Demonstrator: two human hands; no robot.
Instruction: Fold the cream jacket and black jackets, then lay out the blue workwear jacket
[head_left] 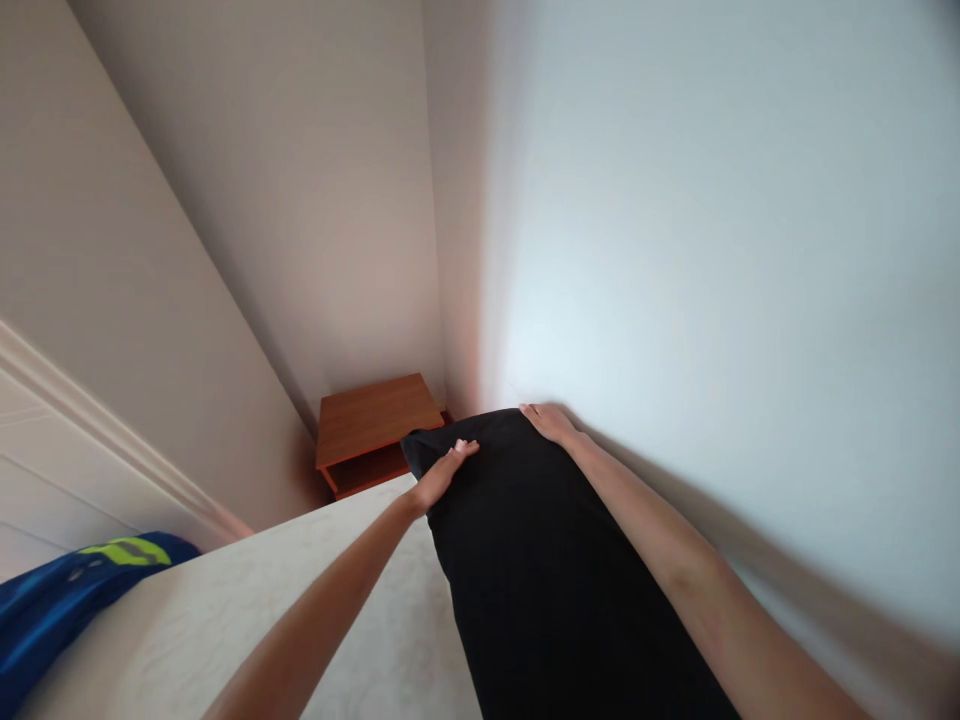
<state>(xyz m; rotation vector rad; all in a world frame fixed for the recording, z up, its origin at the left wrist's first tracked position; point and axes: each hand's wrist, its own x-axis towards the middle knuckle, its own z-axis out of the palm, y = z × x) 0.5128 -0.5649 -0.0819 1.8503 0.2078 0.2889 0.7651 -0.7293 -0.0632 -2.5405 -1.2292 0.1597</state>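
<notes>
A long black cloth-covered piece (555, 570), shaped like a pillow or a folded sheet, lies on the pale mattress (375, 620) along the right wall. My left hand (444, 475) rests on its top near the far left corner, fingers stretched out and slightly bent. At its far right edge, close to the wall, my right hand (551, 422) lies flat with the fingers pointing left. Both palms are turned down and hidden. The near end of the black piece runs out of view at the bottom.
Beyond the mattress, a brown wooden nightstand (379, 415) with an open shelf stands in the corner. Blue clothing with a yellow-green stripe (131, 550) lies at the mattress's left edge. A white wall (712, 250) rises close on the right. A white panelled surface (67, 470) is at left.
</notes>
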